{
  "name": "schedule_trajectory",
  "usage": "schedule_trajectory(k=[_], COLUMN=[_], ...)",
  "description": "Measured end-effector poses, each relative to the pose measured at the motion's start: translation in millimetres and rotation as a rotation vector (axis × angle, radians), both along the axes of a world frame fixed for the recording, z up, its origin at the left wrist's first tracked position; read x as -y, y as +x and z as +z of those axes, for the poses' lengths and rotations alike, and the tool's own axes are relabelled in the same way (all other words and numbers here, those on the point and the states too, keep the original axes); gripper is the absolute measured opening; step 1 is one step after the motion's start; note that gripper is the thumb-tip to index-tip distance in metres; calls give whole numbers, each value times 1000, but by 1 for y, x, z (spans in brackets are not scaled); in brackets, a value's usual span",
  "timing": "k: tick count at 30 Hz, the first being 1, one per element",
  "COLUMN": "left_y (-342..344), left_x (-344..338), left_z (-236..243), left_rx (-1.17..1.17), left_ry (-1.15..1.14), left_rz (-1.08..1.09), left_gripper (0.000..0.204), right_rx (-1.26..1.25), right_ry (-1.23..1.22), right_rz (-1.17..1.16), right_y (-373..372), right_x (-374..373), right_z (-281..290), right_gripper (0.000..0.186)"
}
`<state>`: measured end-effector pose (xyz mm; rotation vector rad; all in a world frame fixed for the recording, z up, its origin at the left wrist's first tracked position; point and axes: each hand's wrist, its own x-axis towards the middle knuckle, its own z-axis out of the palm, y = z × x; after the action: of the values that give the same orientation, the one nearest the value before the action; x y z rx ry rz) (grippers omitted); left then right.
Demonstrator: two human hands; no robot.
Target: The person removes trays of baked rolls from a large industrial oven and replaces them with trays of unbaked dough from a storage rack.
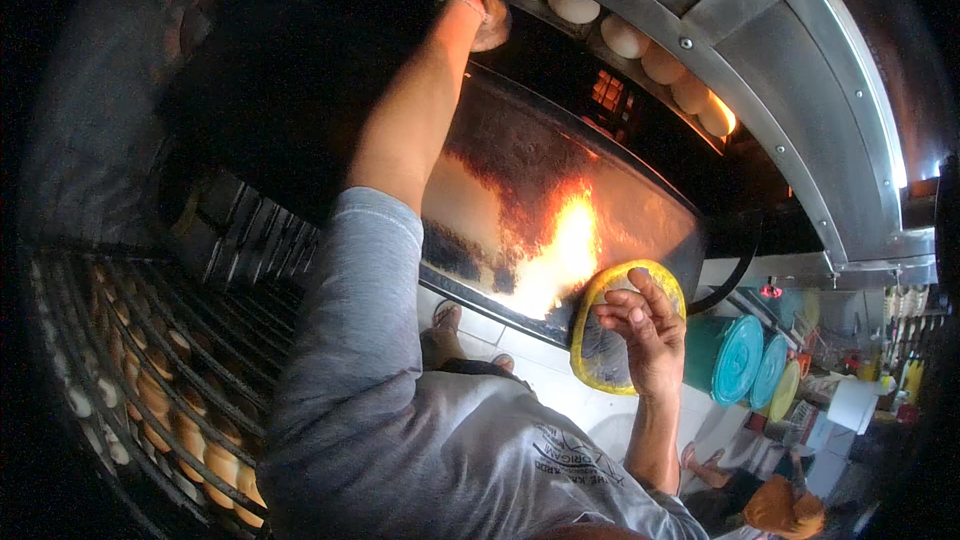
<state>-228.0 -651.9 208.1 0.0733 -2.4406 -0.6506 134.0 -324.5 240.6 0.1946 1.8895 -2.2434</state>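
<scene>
My left arm reaches up to the top of the view. My left hand (478, 5), with a band round its wrist, is at a curved row of pale round dough pieces or buns (573, 4) on a tray edge under a riveted steel hood. Its fingers are mostly hidden, so I cannot tell what they hold. My right hand (648, 335) is raised in front of my body, its fingers apart and partly bent, with nothing in it. Behind it shows a round grey object with a yellow rim (585, 365); whether they touch I cannot tell.
A metal panel (480, 205) before me carries a bright orange glow like fire. At left a dark barred rack (215, 340) has several browned bread rolls (190, 435) under it. Teal lidded tubs (736, 360) stand at right. Another person (785, 508) is at lower right.
</scene>
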Motion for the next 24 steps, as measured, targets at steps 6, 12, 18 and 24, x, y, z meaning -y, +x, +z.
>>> schedule_trajectory(k=[6,12,18,24], left_y=[43,161,288,371], left_x=[12,36,30,-14], left_z=[-3,-19,-71,-116], left_rx=[-155,-350,-292,-186], left_ry=[-157,-242,-51,6], left_rz=[35,77,83,176], left_gripper=[66,68,69,70], right_rx=[-171,-531,-1439,-1409], right_ry=[234,590,1471,1761], right_rz=[104,-98,-771,-630], right_y=[6,-8,-89,-99], right_x=[-28,-104,-229,-314], right_z=[29,98,255,338], right_gripper=[53,46,39,37])
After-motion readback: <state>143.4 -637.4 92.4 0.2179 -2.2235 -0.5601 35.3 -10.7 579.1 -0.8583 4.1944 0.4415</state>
